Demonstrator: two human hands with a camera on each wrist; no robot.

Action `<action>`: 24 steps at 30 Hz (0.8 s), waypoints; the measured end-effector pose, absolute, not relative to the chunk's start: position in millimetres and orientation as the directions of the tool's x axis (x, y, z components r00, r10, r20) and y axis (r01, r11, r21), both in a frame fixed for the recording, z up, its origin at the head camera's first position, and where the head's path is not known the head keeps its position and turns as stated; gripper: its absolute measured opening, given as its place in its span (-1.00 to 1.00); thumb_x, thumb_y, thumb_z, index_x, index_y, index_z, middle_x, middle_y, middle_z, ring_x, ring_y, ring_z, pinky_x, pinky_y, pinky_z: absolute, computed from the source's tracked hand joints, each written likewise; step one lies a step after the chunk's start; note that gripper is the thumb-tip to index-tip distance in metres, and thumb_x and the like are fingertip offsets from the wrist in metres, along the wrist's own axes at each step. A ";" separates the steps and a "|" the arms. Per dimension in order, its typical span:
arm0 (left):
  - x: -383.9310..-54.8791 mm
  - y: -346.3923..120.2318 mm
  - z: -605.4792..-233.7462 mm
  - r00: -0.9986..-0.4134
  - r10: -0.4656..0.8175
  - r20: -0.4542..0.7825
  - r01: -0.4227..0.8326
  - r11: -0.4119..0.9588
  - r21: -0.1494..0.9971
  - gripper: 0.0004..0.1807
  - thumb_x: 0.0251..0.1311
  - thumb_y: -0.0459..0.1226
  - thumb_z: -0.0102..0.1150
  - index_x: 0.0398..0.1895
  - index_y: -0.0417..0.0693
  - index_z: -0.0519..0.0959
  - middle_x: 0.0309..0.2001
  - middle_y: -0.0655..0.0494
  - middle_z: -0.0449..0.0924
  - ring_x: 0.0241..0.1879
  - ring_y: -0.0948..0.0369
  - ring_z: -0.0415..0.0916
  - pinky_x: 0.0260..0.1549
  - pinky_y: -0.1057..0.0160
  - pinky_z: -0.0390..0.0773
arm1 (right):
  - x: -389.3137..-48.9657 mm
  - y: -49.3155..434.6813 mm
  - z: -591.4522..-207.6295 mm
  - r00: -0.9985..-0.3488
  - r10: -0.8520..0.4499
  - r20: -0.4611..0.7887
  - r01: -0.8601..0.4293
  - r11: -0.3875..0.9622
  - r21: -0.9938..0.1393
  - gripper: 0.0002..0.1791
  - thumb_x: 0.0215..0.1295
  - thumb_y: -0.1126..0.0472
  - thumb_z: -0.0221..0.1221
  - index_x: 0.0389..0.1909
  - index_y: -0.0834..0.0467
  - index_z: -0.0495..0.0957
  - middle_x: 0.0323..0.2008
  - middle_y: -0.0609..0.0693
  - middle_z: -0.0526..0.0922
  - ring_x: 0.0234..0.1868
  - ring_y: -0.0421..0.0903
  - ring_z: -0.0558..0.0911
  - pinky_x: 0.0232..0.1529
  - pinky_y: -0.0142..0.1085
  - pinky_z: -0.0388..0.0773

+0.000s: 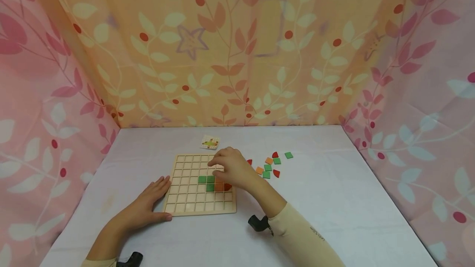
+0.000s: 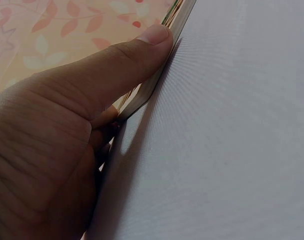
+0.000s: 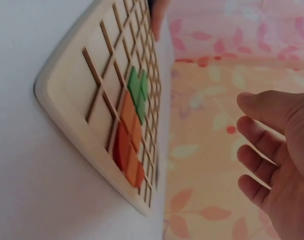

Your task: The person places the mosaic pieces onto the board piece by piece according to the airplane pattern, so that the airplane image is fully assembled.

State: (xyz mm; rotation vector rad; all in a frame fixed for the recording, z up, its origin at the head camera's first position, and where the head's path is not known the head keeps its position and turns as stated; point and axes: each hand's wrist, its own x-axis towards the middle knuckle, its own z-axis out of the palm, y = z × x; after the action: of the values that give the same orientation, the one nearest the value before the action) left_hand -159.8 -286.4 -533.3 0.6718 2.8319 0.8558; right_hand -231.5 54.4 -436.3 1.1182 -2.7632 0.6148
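Observation:
A square wooden grid board (image 1: 185, 207) lies on the table. Several green tiles (image 1: 210, 187), orange tiles (image 1: 219, 187) and red rounded tiles (image 3: 120, 147) sit together in its cells, right of the middle. My left hand (image 1: 144, 205) rests against the board's left side, fingers extended along it. In the left wrist view its thumb (image 2: 154, 37) touches the edge near the corner. Above the board's right half hovers my right hand (image 1: 237, 170), apart from the tiles. The right wrist view shows its fingers (image 3: 257, 162) loosely bent, with nothing between them.
Loose tiles lie right of the board: green ones (image 1: 288, 155), orange ones (image 1: 269, 160) and red ones (image 1: 276, 173). A small picture card (image 1: 210, 142) lies behind the board. Floral curtains (image 1: 237, 52) stand at the back and both sides of the white-covered table (image 1: 334, 201).

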 end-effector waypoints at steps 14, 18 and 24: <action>-158.6 -286.1 -532.5 -0.900 0.436 0.017 0.371 0.742 0.558 0.30 -0.09 0.33 0.44 0.60 -0.21 0.14 0.64 -0.05 0.00 0.63 -0.17 -0.16 0.38 0.66 -0.53 | -219.3 113.9 -421.9 -0.748 -0.577 0.328 -0.663 0.673 -0.327 -0.73 0.28 0.13 0.40 0.00 -0.10 0.74 -0.08 -0.22 0.68 0.14 -0.13 0.52 0.29 -0.08 0.41; -159.3 -285.9 -532.3 -0.901 0.432 0.019 0.369 0.745 0.555 0.30 -0.10 0.34 0.44 0.60 -0.20 0.14 0.64 -0.04 0.00 0.63 -0.16 -0.16 0.38 0.66 -0.53 | -217.6 133.2 -423.8 -0.773 -0.539 0.334 -0.633 0.691 -0.350 -0.71 0.26 0.15 0.41 0.01 -0.09 0.74 -0.08 -0.22 0.67 0.14 -0.14 0.52 0.26 -0.10 0.43; -159.1 -286.0 -532.1 -0.901 0.434 0.020 0.370 0.742 0.559 0.31 -0.10 0.33 0.45 0.59 -0.22 0.14 0.64 -0.06 0.01 0.63 -0.17 -0.16 0.38 0.65 -0.53 | -215.6 159.2 -427.3 -0.793 -0.502 0.346 -0.608 0.694 -0.386 -0.70 0.23 0.21 0.43 -0.04 -0.14 0.75 -0.11 -0.24 0.66 0.12 -0.14 0.53 0.24 -0.07 0.43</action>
State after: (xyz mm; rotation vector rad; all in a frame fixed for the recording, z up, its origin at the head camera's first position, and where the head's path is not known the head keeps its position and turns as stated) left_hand -159.1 -286.0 -532.1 0.6549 2.8272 0.8715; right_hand -215.6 159.2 -427.3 0.8936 -2.6906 0.7266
